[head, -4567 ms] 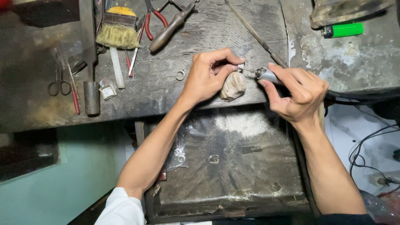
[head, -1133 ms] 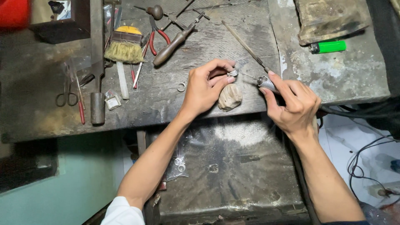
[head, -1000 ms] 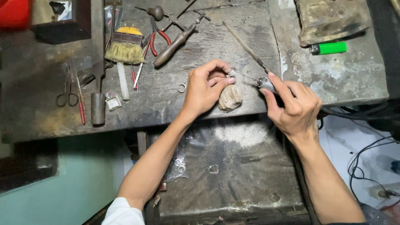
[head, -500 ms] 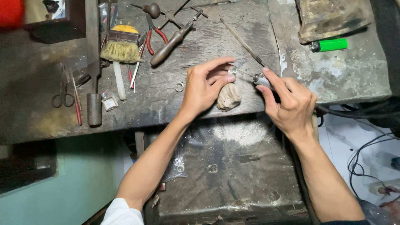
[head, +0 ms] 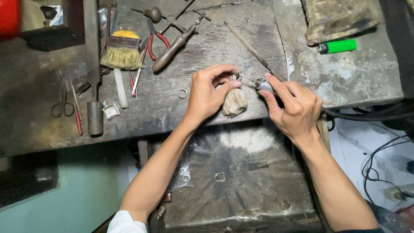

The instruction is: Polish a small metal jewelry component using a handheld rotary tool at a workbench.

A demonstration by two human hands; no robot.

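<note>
Left grip [head: 209, 92] pinches a small ring [head: 236, 77]; right grip [head: 293, 105] clasps a rotary handpiece [head: 264, 84] (tray [head: 241, 181] holds filings).

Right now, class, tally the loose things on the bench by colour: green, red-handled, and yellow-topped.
Green: 1, the lighter
Red-handled: 1, the pliers
Yellow-topped: 1, the brush
Total: 3

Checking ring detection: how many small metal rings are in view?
4: one pinched in the left hand fingertips, one loose ring on the bench, two bagged rings below; more may be hidden.
</note>
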